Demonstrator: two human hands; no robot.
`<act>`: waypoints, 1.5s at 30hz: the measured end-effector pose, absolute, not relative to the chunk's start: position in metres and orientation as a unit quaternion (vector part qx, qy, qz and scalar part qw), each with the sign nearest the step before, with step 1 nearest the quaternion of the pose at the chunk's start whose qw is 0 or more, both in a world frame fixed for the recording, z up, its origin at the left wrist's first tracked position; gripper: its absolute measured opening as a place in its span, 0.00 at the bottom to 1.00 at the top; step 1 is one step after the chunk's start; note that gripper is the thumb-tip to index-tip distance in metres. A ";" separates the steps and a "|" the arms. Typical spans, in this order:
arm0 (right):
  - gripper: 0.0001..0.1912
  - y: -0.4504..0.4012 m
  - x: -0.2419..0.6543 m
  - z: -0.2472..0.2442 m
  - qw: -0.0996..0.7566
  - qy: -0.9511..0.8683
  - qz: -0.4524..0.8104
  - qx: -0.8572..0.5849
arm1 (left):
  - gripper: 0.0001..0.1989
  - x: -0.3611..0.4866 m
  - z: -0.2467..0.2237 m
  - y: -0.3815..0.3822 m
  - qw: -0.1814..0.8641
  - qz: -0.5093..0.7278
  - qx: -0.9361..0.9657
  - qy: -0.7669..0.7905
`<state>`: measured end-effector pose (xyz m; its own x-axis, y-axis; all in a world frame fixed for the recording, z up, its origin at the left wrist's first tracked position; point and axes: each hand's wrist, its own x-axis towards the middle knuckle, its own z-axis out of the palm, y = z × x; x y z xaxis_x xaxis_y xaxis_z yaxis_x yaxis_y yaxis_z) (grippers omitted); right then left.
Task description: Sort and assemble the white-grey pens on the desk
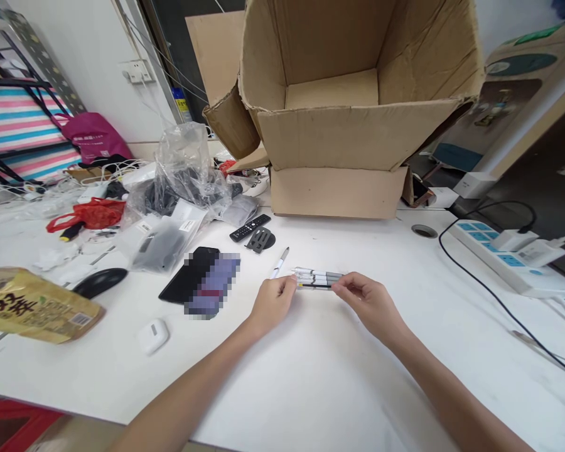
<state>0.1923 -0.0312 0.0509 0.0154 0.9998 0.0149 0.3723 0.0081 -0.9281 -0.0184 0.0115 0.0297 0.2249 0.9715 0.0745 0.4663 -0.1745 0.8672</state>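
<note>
Several white and grey pens (316, 276) lie side by side in a row on the white table, with a thin dark strip along the near edge of the row. My left hand (274, 302) is closed at the row's left end, thumb and forefinger pinched there. At the right end, my right hand (368, 302) pinches the tips with its thumb and forefinger. A single pen (280, 262) slants away just beyond my left hand; its lower end is partly hidden by the fingers, and I cannot tell whether they touch it.
A large open cardboard box (334, 191) stands behind the pens. To the left are a remote control (250, 228), a phone with a blurred screen (211, 285), a white earbud case (153, 336) and a gold pouch (37, 304). A power strip (513, 257) with a black cable lies right.
</note>
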 end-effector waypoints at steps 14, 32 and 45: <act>0.27 -0.033 0.190 0.055 0.367 -0.573 0.392 -0.619 | 0.23 -0.018 0.028 0.011 0.378 0.335 0.695 0.512; 0.16 -0.029 0.195 0.052 0.445 -0.544 0.440 -0.559 | 0.23 -0.020 0.028 0.012 0.374 0.341 0.687 0.522; 0.28 -0.030 0.192 0.047 0.386 -0.547 0.438 -0.600 | 0.23 -0.019 0.031 0.009 0.371 0.332 0.702 0.509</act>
<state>0.1921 -0.0304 0.0474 0.0191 0.9944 -0.1035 0.3184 -0.1042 -0.9422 -0.0193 0.0093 0.0313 0.2617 0.9610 0.0890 0.4676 -0.2069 0.8594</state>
